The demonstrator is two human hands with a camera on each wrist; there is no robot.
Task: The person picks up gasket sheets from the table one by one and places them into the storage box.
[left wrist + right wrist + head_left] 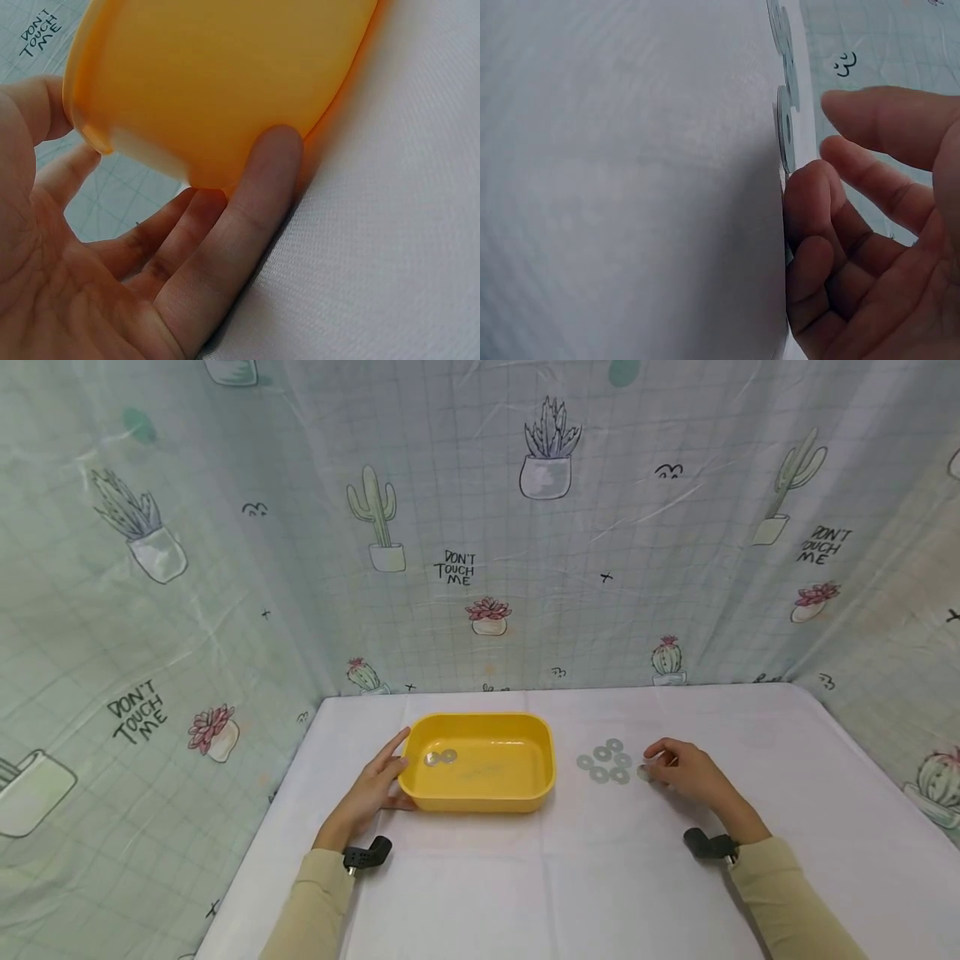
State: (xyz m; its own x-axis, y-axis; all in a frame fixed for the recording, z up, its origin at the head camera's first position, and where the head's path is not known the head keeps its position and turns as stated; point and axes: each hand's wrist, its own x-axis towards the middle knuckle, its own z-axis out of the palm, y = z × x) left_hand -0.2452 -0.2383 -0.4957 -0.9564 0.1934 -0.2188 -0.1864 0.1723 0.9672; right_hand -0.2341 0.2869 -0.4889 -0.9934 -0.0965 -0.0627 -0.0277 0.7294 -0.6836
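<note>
Head view: the left hand [367, 789] grips one end of the yellow rectangular plastic tray [480, 803], two pale ring-shaped washers [448, 756] inside. On the white cloth-covered tabletop [480, 893], the right hand [692, 770] bends beside a lone pale washer [642, 772], near six matching washers [597, 754]. Left wrist: fingers spread around the tray's end. Right wrist: fingers half curled, parted, gripping nothing.

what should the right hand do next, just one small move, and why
Perhaps the right hand should pinch the nearest ring: it lies at the fingertips, apart from the cluster of rings, while the left hand grips the yellow tray, where two rings already lie.
</note>
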